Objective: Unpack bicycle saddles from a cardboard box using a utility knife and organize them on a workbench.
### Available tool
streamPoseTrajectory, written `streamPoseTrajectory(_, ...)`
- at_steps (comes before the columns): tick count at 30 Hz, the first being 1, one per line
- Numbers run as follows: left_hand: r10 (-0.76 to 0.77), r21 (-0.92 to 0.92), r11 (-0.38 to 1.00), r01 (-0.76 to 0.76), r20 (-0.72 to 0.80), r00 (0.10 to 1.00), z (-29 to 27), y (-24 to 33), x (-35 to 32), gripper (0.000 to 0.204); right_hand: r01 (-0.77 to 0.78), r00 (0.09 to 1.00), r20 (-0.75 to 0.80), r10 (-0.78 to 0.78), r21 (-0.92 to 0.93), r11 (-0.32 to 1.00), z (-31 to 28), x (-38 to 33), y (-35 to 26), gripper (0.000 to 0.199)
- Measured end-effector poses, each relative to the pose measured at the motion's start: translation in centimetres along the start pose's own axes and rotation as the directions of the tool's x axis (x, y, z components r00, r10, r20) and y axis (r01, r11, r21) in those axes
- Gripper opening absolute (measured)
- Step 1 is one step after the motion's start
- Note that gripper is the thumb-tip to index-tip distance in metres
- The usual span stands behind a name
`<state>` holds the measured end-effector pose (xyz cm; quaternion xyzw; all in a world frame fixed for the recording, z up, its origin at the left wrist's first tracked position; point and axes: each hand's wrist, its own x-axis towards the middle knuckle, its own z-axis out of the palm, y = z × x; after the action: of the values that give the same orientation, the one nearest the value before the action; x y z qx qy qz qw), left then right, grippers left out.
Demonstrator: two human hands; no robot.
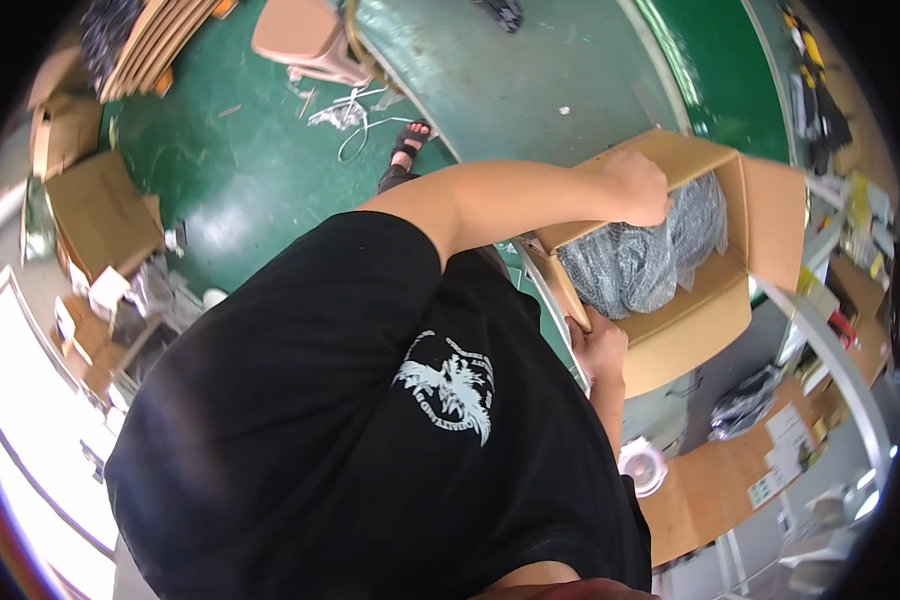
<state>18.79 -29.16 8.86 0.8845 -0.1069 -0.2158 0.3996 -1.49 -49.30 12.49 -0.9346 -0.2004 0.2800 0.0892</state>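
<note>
While the right hand (602, 352) fingers pinch the box (736, 205) edge, left hand (638, 188) fingers curl at its rim, grip unclear; bubble-wrapped bundle (635, 270) between them; hard tugging could tear cardboard.

The box (685, 348) stood on the worktop (530, 80), beside its near edge. Inside the box lay a wrapped bundle (630, 270). The left hand (638, 188) was at one long side of the box, and the right hand (600, 350) was at its near corner. On the floor (240, 200), left of the worktop, stood a stool (295, 35); farther left were several cartons (100, 215).
</note>
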Motion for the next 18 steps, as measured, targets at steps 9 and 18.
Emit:
streamPoseTrajectory(9,0.148,-0.130,0.923,-0.362,-0.749,0.646,-2.1,-12.9,-14.2,0.036,0.116,0.968,-0.211,-0.134,-0.096,0.989,-2.7,-2.2,-6.6,0.064)
streamPoseTrajectory(18,-0.820,-0.195,0.567,0.800,-0.047,0.570,4.7,-37.8,-42.6,0.038,0.562,0.826,-0.211,-0.524,0.213,0.800,8.2,-0.4,-19.7,0.035)
